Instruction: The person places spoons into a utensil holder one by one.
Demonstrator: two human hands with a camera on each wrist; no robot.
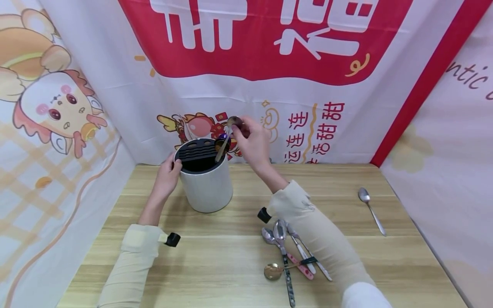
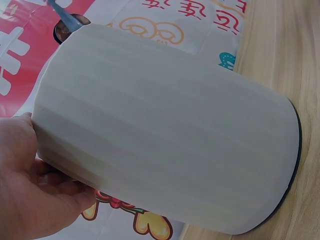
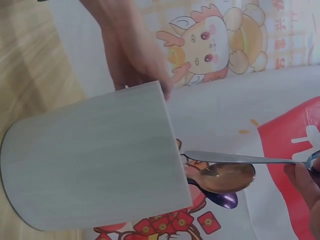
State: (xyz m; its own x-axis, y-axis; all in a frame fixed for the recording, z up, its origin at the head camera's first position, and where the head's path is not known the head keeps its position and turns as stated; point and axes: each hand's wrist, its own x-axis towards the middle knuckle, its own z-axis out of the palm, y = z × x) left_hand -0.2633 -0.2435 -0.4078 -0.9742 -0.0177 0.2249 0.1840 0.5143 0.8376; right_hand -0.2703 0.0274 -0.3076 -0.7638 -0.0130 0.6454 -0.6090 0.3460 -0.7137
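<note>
A round whitish utensil holder (image 1: pixel 208 190) with a black slotted top stands near the back of the table. My left hand (image 1: pixel 166 177) grips its left side at the rim; the left wrist view shows the thumb and fingers against its wall (image 2: pixel 165 125). Above the opening, my right hand (image 1: pixel 254 143) pinches a metal spoon by its bowl end. That spoon's handle (image 3: pixel 235 158) slopes down to the rim, where its tip meets the holder. A copper-coloured spoon (image 3: pixel 227 177) and a purple spoon (image 3: pixel 225 200) stick up from the holder, bowls outward.
Several pieces of cutlery lie crossed under my right forearm, among them a gold spoon (image 1: pixel 273 271) and a spoon with a black-and-white handle (image 1: pixel 289 278). A lone silver spoon (image 1: pixel 363 195) lies at the right. A printed cloth (image 1: pixel 246 92) hangs behind the table.
</note>
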